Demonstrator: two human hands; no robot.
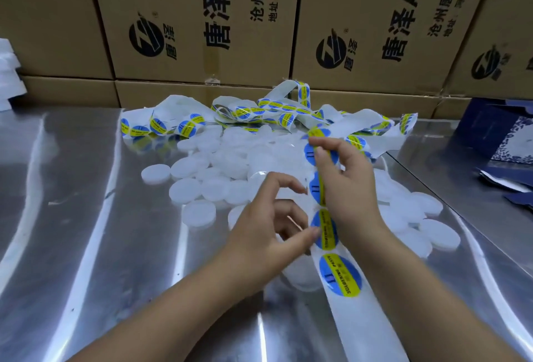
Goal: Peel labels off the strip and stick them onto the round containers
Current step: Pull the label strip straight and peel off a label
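Observation:
A white backing strip (pixel 354 321) with round blue-and-yellow labels (pixel 340 274) runs from the bottom of the view up between my hands to a tangled heap at the back. My right hand (pixel 350 185) grips the strip from the right, its fingers curled over the upper labels. My left hand (pixel 271 232) is beside the strip, its thumb tip touching the edge of one label (pixel 324 230), the other fingers curled and apart. Several white round containers (pixel 199 211) lie loose on the steel table (pixel 86 217) around and under my hands.
The tangled strip heap (pixel 259 113) lies at the back of the table. Stacked cardboard boxes (pixel 202 21) form a wall behind it. A dark blue printed box (pixel 501 136) and flat blue card pieces (pixel 507 182) sit at the right. White objects (pixel 8 73) stand at the far left.

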